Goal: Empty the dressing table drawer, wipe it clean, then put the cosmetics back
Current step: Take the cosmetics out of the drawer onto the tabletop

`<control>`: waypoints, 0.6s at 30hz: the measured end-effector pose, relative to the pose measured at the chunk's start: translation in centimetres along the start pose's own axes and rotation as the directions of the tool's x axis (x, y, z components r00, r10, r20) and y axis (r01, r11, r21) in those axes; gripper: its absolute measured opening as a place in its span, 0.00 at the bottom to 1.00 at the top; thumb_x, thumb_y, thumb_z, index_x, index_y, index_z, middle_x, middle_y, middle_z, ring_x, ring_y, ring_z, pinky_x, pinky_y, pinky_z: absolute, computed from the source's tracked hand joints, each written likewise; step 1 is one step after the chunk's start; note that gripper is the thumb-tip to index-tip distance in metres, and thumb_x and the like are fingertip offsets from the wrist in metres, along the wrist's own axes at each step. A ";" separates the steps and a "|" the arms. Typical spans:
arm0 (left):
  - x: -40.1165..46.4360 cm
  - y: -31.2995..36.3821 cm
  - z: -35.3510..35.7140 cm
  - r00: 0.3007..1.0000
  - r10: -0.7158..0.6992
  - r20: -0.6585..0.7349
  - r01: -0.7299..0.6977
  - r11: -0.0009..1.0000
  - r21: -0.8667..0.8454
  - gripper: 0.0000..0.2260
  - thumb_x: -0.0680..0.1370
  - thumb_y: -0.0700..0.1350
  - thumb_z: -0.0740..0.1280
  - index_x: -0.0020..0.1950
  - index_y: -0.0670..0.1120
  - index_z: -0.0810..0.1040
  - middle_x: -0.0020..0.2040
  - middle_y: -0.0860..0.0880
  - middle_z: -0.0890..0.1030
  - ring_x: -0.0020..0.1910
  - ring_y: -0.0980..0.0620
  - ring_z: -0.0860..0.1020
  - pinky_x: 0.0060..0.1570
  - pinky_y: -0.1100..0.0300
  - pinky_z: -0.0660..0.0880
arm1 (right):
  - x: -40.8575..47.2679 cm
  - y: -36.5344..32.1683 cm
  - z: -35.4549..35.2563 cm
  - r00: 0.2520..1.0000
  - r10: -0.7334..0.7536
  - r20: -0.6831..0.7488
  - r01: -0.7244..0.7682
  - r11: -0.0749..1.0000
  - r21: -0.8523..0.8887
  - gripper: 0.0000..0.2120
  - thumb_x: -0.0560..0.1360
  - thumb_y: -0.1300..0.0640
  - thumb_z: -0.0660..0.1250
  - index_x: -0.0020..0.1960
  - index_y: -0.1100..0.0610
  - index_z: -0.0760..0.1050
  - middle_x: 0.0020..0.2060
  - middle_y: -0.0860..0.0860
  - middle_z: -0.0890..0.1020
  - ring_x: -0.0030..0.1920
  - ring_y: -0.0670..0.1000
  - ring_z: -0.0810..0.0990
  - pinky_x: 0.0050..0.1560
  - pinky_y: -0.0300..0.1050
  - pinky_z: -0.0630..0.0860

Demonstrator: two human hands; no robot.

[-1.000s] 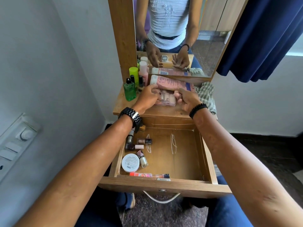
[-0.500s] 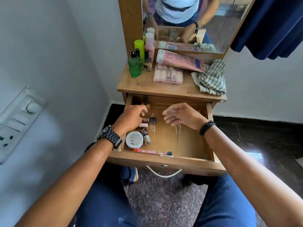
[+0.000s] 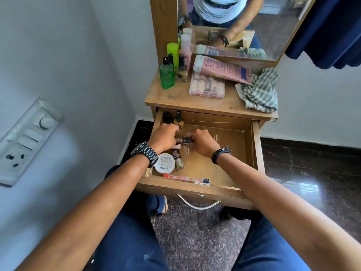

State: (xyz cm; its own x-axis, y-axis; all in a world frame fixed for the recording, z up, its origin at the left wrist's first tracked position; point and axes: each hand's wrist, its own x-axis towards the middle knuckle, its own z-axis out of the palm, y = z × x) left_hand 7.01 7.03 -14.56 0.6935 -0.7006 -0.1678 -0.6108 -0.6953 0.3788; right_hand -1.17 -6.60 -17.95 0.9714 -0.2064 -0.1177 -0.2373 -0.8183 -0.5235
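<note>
The small bottle lies on its side across the drawer, long axis left to right, in the frame's middle between my hands: my right hand curls onto its right end and my left hand, fingers curled, meets its left end, though I cannot tell how firmly either grips. Just below lie a round tin and another bottle; two upright bottles stand just above my left knuckles.

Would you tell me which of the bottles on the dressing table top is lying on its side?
The pink tube-shaped bottle with the white cap, lying along the mirror's base. The clear green bottle, lime-capped one and pink bottle all stand upright.
</note>
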 end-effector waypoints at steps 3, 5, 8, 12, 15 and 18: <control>0.1 0.0 -0.1 1.000 0.016 0.007 -0.016 0.999 -0.036 0.15 0.74 0.38 0.69 0.60 0.43 0.76 0.56 0.44 0.79 0.54 0.47 0.77 0.50 0.55 0.75 | -0.1 0.2 -0.6 1.000 0.013 -0.012 -0.012 0.998 0.067 0.10 0.73 0.60 0.70 0.54 0.57 0.81 0.47 0.54 0.83 0.45 0.52 0.80 0.45 0.43 0.75; 0.0 0.0 -0.3 0.999 0.034 -0.012 -0.035 0.994 -0.106 0.12 0.74 0.39 0.69 0.57 0.43 0.79 0.55 0.46 0.80 0.54 0.48 0.77 0.49 0.58 0.72 | -0.1 0.5 -1.3 1.000 0.022 -0.017 -0.019 0.986 0.163 0.11 0.73 0.59 0.70 0.55 0.57 0.81 0.47 0.52 0.83 0.43 0.48 0.78 0.42 0.39 0.71; -0.3 -0.3 -1.0 0.998 0.027 -0.058 -0.045 0.939 -0.340 0.09 0.73 0.41 0.72 0.52 0.44 0.81 0.47 0.50 0.81 0.45 0.54 0.77 0.42 0.64 0.70 | -0.5 0.9 -2.1 0.999 0.037 0.006 -0.036 0.913 0.406 0.10 0.72 0.58 0.71 0.54 0.55 0.82 0.48 0.53 0.84 0.41 0.51 0.79 0.42 0.47 0.79; -1.2 -1.0 -2.0 0.995 0.020 -0.096 -0.067 0.851 -0.520 0.09 0.71 0.43 0.73 0.51 0.49 0.80 0.44 0.55 0.80 0.43 0.57 0.77 0.42 0.66 0.74 | -0.9 0.4 -2.9 0.996 -0.014 0.084 -0.040 0.797 0.603 0.09 0.73 0.62 0.70 0.53 0.56 0.80 0.44 0.57 0.84 0.40 0.53 0.80 0.44 0.46 0.79; -1.8 -1.8 -2.6 0.993 -0.021 -0.119 -0.060 0.773 -0.632 0.09 0.71 0.42 0.74 0.48 0.51 0.79 0.44 0.54 0.80 0.42 0.56 0.78 0.41 0.63 0.76 | -0.8 -0.3 -2.6 0.994 -0.028 0.102 -0.039 0.799 0.601 0.10 0.73 0.70 0.66 0.50 0.57 0.78 0.40 0.54 0.82 0.38 0.48 0.80 0.39 0.38 0.79; -2.2 -2.6 -3.2 0.985 -0.088 -0.147 -0.042 0.709 -0.704 0.09 0.70 0.42 0.74 0.49 0.50 0.80 0.45 0.52 0.80 0.45 0.52 0.80 0.44 0.56 0.79 | -0.5 -1.1 -1.5 0.995 -0.051 0.088 0.017 0.937 0.348 0.12 0.73 0.68 0.68 0.55 0.59 0.79 0.47 0.53 0.82 0.45 0.45 0.80 0.45 0.33 0.76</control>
State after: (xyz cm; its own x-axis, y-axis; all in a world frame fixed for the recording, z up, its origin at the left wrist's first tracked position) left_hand 8.31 10.86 -12.29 0.7931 -0.6056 -0.0648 -0.1927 -0.3504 0.9166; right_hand -1.41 -6.35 -16.08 0.9794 -0.1164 -0.1650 -0.2019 -0.5836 -0.7865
